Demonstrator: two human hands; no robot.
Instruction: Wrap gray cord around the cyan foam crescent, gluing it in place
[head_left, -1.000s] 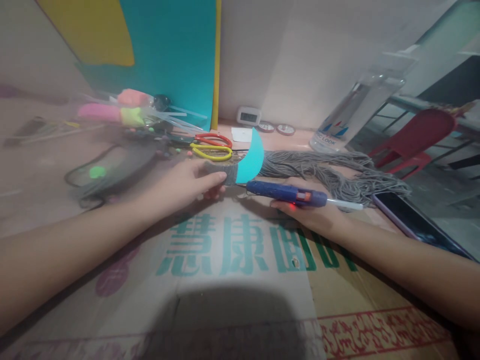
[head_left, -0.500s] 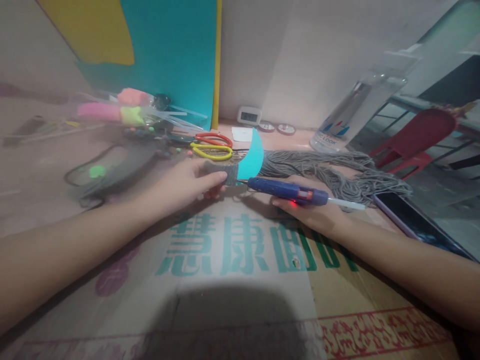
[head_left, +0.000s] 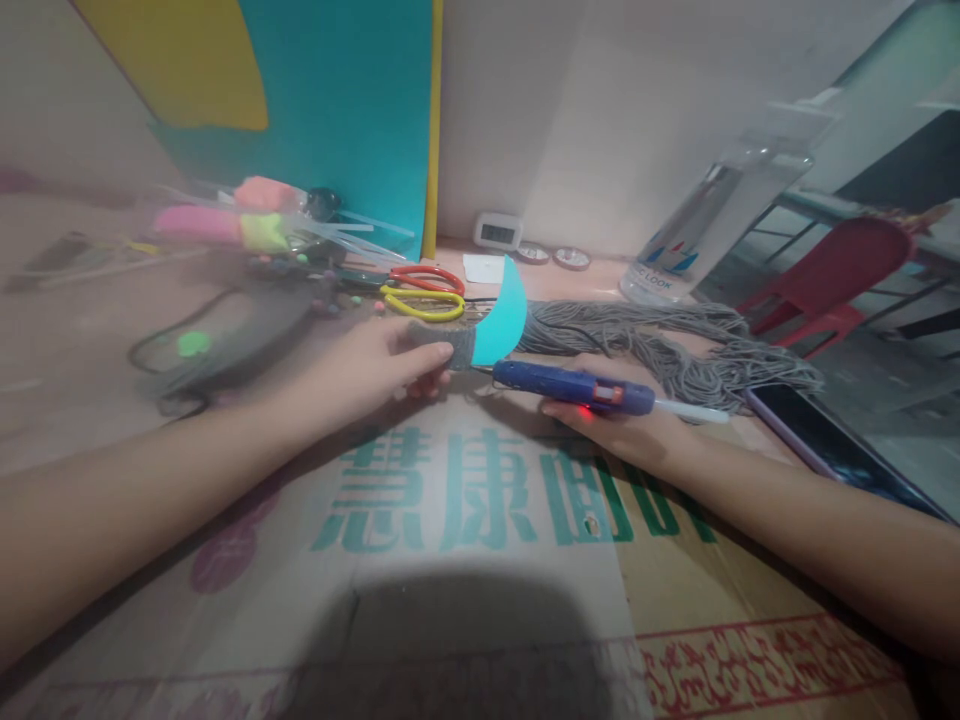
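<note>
Head view: right hand [head_left: 626,420] holds glue gun [head_left: 551,381] near edge of blue piece [head_left: 504,318].

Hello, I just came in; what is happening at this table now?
A person's left hand holds a turquoise curved piece whose lower part is covered in gray cord. The right hand holds a blue glue gun, with a red light showing and a white stick out of its back. The gun's tip is at the edge of the wrapped part; whether glue is coming out cannot be seen. Behind them lie scissors and loose gray cord.
</note>
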